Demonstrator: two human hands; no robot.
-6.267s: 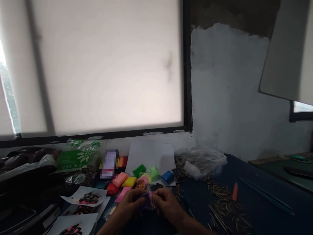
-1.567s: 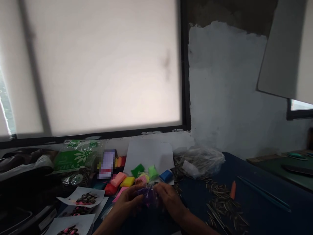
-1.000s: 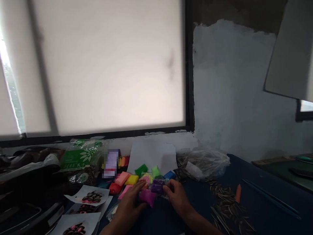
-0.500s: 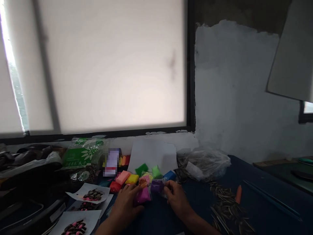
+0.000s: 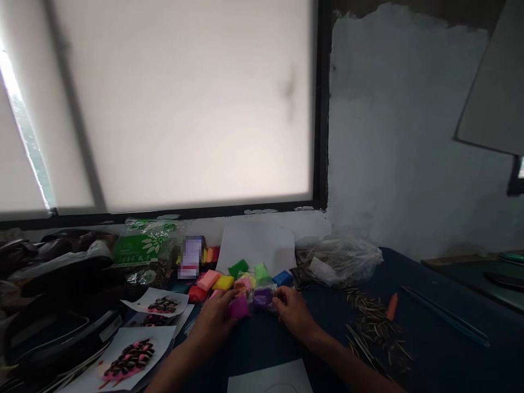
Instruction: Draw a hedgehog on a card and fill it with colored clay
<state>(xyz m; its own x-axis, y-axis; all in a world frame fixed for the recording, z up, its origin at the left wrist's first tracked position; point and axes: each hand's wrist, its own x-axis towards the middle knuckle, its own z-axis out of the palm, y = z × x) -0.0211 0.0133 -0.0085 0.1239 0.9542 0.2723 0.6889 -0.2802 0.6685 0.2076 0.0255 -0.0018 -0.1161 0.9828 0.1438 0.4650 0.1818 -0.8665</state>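
Note:
My left hand is closed around a magenta clay packet, with the thumb at its near side. My right hand has its fingers pinched at the right edge of the clear wrapper of a purple clay packet. Behind them lie more clay packets: red, salmon pink, yellow, dark green, light green and blue. A sheet of white paper with a faint curved line lies at the near edge.
To the left are paper cards bearing seed-and-clay figures, and a green seed bag. On the right are loose striped seeds, an orange stick, blue tweezers and a crumpled plastic bag.
The view has tipped down, so more of the near paper shows. My left hand has closed on the magenta packet and tilted it; my right hand stays at the purple one.

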